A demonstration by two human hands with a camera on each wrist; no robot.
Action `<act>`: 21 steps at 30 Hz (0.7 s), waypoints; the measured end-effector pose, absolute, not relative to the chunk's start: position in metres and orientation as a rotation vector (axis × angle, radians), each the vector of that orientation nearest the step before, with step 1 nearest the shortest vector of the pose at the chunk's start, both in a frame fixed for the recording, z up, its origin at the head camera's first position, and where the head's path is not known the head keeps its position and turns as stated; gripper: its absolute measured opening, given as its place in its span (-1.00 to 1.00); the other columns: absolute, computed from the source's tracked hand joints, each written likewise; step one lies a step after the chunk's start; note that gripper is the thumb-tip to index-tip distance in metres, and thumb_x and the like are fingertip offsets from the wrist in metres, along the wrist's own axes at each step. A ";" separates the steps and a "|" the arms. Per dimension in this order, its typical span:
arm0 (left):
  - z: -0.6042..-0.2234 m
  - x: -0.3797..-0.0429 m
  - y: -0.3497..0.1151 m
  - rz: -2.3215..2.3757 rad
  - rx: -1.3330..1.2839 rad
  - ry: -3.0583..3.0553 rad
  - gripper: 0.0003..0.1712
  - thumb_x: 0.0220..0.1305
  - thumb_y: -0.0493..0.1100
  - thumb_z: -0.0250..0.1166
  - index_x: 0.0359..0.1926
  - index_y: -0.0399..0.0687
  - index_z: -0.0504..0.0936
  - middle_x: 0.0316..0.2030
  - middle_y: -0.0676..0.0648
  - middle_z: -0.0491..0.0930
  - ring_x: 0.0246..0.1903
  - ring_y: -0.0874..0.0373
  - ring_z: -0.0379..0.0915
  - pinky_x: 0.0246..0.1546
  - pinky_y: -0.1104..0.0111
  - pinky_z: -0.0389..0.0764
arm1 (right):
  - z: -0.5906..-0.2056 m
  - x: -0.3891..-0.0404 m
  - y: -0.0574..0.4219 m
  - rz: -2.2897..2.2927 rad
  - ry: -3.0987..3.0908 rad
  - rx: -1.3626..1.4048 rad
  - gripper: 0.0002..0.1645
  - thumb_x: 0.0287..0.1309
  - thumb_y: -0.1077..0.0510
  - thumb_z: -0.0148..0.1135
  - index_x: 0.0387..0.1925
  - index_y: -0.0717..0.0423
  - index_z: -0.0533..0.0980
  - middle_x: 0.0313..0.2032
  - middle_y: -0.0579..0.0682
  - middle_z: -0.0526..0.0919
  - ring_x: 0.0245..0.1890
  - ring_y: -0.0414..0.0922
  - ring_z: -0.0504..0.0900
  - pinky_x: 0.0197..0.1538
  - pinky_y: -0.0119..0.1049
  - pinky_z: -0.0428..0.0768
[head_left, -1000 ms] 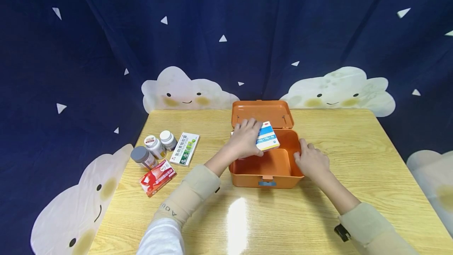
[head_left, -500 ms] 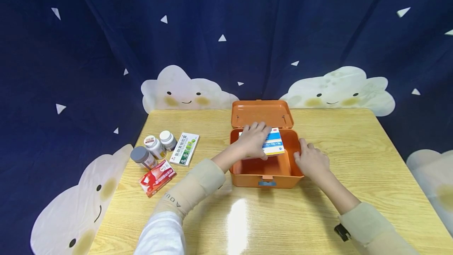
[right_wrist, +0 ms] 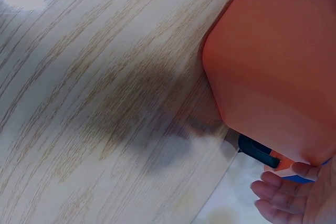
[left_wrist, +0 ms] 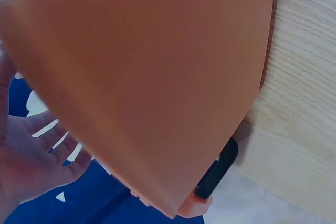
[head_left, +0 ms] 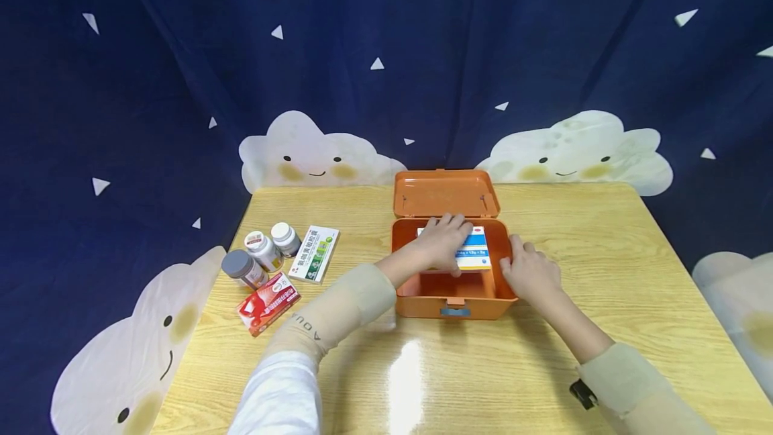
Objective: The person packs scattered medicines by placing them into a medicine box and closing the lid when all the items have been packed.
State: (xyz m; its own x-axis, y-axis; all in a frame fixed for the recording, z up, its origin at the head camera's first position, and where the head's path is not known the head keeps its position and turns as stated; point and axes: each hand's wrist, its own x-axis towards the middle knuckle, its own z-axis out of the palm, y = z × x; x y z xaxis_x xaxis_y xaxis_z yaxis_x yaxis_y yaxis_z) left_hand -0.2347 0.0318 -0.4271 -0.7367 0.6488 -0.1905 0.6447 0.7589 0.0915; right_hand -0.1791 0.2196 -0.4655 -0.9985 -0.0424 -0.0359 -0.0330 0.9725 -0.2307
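Note:
A white, blue and yellow medicine box (head_left: 474,250) is in the grip of my left hand (head_left: 443,244), flat over the inside of the orange lidded box (head_left: 417,307). In the left wrist view, the orange wall (left_wrist: 157,77) hides the medicine box; part of the left hand (left_wrist: 31,156) shows past the rim. My right hand (head_left: 531,275) holds the right wall of the orange box, thumb at its rim. The right wrist view shows the fingers (right_wrist: 278,195) beside that wall. The box's lid (head_left: 445,193) lies swung back.
On the left of the wooden table (head_left: 604,254) stand a grey-capped bottle (head_left: 244,268), a white bottle with a printed cap (head_left: 264,250) and a small white-capped bottle (head_left: 286,239). A green-and-white medicine box (head_left: 315,254) and a red one (head_left: 268,303) lie near them.
My left hand has moved right and toward me with the medicine box, which has straightened and come lower into the orange box. The right hand has stayed at the wall.

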 end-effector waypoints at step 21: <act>-0.439 -0.241 0.060 -0.139 0.973 2.638 0.01 -0.15 0.11 0.45 0.33 0.06 0.15 0.28 0.07 0.11 0.22 0.10 0.01 0.21 0.19 0.18 | -0.463 -0.180 0.219 -0.362 3.082 -0.064 -0.48 0.18 0.04 -0.12 0.12 0.21 0.19 -0.21 0.33 0.47 -0.38 0.25 0.50 -0.45 0.13 0.44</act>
